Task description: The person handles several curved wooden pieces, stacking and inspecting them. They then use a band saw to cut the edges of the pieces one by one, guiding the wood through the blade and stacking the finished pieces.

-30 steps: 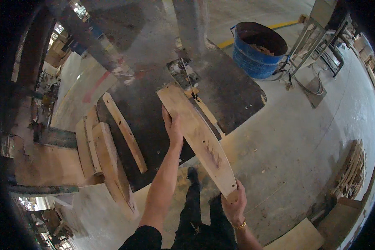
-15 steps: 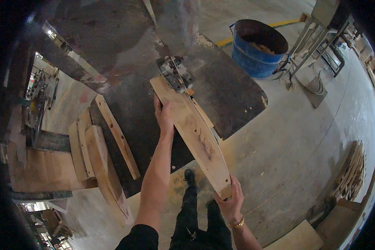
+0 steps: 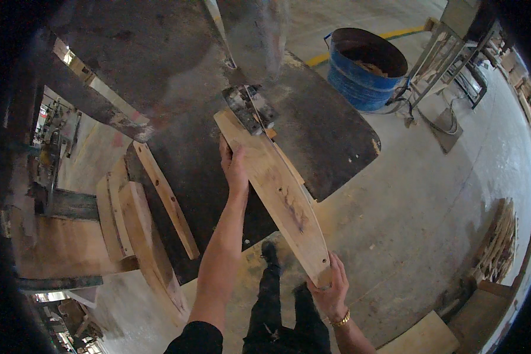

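Head view: left hand [image 3: 236, 168] gripped curved board [image 3: 283, 200] by left edge, right hand [image 3: 332, 287] near end; keeping it flat on tabletop [image 3: 330, 156], clear of metal guide [image 3: 242, 105], likely mattered.

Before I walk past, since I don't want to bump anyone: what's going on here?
A person is handling a long board at a dark table. The left hand is against its left edge, toward the far end; the right hand holds the near end. The far end is beside a metal block. A narrow wooden strip lies on the table's left side.
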### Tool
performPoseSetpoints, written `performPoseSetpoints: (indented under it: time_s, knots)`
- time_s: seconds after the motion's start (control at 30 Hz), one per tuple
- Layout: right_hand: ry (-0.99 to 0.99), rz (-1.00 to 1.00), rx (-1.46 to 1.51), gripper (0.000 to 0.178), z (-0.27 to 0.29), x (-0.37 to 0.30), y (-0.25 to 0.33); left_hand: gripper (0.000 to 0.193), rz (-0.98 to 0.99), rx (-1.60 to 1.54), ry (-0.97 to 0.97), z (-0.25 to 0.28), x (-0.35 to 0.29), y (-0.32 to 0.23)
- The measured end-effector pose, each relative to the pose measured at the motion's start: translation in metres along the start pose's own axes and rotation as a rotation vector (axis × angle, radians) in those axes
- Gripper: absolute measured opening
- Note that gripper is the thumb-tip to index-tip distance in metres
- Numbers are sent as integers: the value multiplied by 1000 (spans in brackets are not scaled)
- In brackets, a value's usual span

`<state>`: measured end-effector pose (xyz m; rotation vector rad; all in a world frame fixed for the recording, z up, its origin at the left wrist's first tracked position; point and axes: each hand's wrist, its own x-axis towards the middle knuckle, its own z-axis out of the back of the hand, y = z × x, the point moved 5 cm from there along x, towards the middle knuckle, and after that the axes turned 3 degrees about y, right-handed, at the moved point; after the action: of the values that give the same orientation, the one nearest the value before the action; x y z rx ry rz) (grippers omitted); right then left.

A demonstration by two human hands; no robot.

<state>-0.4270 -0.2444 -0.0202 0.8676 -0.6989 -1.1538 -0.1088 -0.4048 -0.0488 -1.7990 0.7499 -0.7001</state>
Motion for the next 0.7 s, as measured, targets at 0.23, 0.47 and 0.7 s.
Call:
performPoseSetpoints:
  time_s: [0.23,0.47,0.7]
  knots:
    - [9,-14,18,73,0,4,-2,58,9,-44,6,-6,2,2]
    - [1,5,43,72,-7,10,5,59,71,-12,-52,5,10,-4]
    - [37,-47,3,71,-10,5,4,59,-34,9,-16,-2,6,-8]
